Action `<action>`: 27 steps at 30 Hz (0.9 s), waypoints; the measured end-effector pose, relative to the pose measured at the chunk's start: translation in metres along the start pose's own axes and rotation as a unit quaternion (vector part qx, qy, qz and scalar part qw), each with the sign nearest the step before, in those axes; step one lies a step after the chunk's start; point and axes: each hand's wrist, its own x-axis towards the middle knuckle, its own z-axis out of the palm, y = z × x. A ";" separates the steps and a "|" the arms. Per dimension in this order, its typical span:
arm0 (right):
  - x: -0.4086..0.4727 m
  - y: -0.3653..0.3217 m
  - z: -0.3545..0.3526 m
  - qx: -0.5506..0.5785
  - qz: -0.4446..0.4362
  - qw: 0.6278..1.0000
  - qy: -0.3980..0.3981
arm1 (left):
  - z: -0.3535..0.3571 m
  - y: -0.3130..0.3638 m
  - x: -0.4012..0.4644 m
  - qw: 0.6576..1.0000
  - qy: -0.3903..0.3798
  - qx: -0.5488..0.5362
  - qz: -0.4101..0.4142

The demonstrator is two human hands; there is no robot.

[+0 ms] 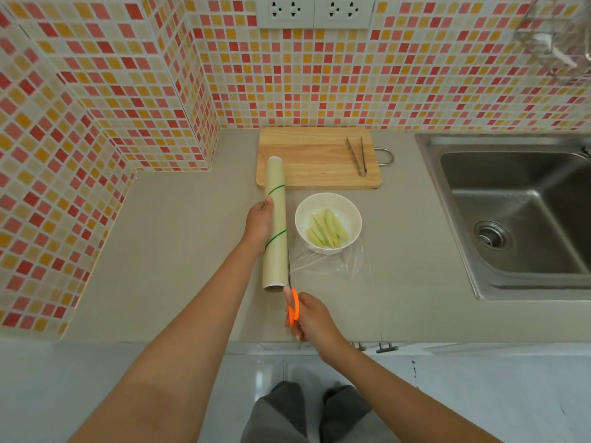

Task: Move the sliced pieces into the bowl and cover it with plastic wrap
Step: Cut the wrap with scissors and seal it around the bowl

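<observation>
One roll of plastic wrap [275, 223] lies lengthwise on the grey surface [179, 244], and the left hand [259, 223] grips it from the left side, fingers curled round it. One pair of orange-handled scissors [291, 302] is held in the right hand [311, 318], fingers through the handles, blades along the roll's right edge. A clear sheet of film [332, 266] reaches right, over one white bowl [328, 221] holding several pale green sliced pieces [326, 231]. Behind it are one wooden cutting board [316, 159] carrying one pair of metal tongs [357, 156], then one steel sink [518, 215].
</observation>
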 end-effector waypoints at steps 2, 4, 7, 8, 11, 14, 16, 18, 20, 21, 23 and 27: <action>0.001 -0.004 0.000 0.009 0.015 1.000 -0.006 | 0.001 0.000 -0.001 1.000 0.000 -0.003 -0.004; 0.002 -0.008 -0.001 0.019 0.022 0.999 -0.013 | 0.001 -0.001 -0.002 1.000 -0.001 -0.004 -0.010; 0.003 -0.013 -0.002 0.007 0.011 1.000 -0.018 | 0.001 -0.001 -0.002 1.000 0.002 -0.005 -0.012; 0.003 -0.013 -0.002 0.002 0.003 1.000 -0.018 | 0.000 -0.001 -0.002 1.000 0.003 -0.006 -0.013; 0.001 -0.010 0.000 0.002 -0.034 0.999 -0.009 | -0.001 0.000 -0.003 1.000 0.001 -0.016 -0.014; -0.001 -0.007 0.001 0.028 -0.066 0.997 0.019 | -0.001 0.000 -0.004 1.000 -0.001 -0.019 -0.014; 0.000 -0.007 0.001 0.033 -0.072 0.996 0.028 | -0.001 -0.001 -0.005 1.000 0.000 -0.019 -0.016; 0.001 -0.011 0.001 0.025 -0.067 0.997 0.021 | 0.000 -0.002 -0.005 1.000 0.003 -0.014 -0.015; 0.003 -0.017 -0.001 0.019 -0.059 0.998 0.010 | 0.001 -0.003 -0.006 1.000 0.001 -0.006 -0.014; 0.004 -0.020 -0.002 0.017 -0.057 0.998 0.005 | 0.001 -0.004 -0.006 1.000 0.000 -0.005 -0.014; 0.007 -0.024 -0.004 0.013 -0.058 0.998 0.002 | 0.001 -0.004 -0.006 1.000 0.002 -0.003 -0.014; 0.011 -0.029 -0.007 0.014 -0.071 0.997 0.006 | -0.001 -0.003 -0.007 1.000 0.003 -0.010 -0.014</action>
